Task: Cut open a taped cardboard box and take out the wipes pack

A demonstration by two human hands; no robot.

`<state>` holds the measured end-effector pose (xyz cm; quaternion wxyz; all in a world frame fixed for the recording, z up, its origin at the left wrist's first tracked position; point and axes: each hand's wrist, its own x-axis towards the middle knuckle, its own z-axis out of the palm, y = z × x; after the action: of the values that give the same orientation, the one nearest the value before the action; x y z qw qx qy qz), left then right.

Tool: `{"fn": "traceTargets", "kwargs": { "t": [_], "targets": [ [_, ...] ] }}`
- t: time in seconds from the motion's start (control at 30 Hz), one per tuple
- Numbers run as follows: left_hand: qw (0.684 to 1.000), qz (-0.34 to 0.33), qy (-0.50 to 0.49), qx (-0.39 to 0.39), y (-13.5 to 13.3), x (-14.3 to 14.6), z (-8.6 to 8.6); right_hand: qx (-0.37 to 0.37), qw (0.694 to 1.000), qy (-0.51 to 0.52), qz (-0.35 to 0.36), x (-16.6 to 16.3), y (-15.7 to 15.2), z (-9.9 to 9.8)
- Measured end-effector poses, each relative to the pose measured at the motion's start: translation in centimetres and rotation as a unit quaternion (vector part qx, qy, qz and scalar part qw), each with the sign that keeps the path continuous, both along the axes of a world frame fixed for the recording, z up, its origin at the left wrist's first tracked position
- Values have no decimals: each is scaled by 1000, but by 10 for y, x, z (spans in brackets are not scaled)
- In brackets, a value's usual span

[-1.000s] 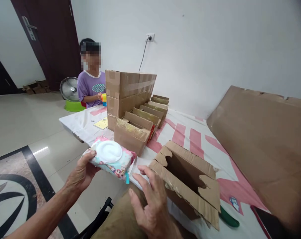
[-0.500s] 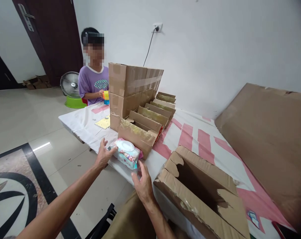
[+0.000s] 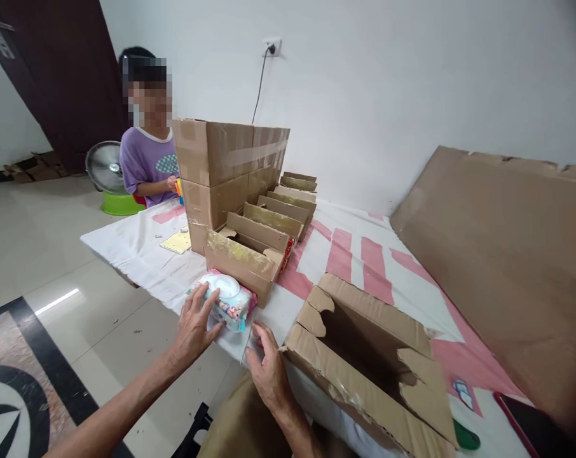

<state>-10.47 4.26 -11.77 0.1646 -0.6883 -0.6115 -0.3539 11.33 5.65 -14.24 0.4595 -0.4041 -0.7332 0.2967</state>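
Observation:
A pack of wet wipes (image 3: 228, 296) with a white lid and a colourful printed wrapper lies near the table's front edge, against a cardboard box with its top open (image 3: 243, 257). My left hand (image 3: 197, 324) rests on the pack's near left side, fingers spread over its top and thumb at the front. At the table edge, right of the pack, is my right hand (image 3: 267, 369), thumb and fingers apart with nothing seen between them. Closer to me on the right stands another open cardboard box (image 3: 311, 346), its inside dark.
Taped cardboard boxes (image 3: 228, 152) are stacked behind the pack, with a row of open boxes (image 3: 273, 219) beside them. A person (image 3: 147, 159) across the table holds a colourful object. A large cardboard sheet (image 3: 498, 242) leans at right, near a phone (image 3: 531, 420) and a green object (image 3: 465, 436).
My left hand has moved from the pack's left end onto its top and front. My right hand has drawn slightly away from the pack. The view has turned a little to the right.

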Motion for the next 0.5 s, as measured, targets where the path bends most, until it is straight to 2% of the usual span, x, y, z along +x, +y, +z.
{"fn": "traceTargets", "kwargs": {
  "t": [0.27,0.5],
  "targets": [
    [1000,6,-20,-3,17,12,-8,-28,999,44,-5,3,-9,6],
    [999,23,-23,-14,37,33,-5,-46,998,52,-8,9,-12,-1]
  ]
}}
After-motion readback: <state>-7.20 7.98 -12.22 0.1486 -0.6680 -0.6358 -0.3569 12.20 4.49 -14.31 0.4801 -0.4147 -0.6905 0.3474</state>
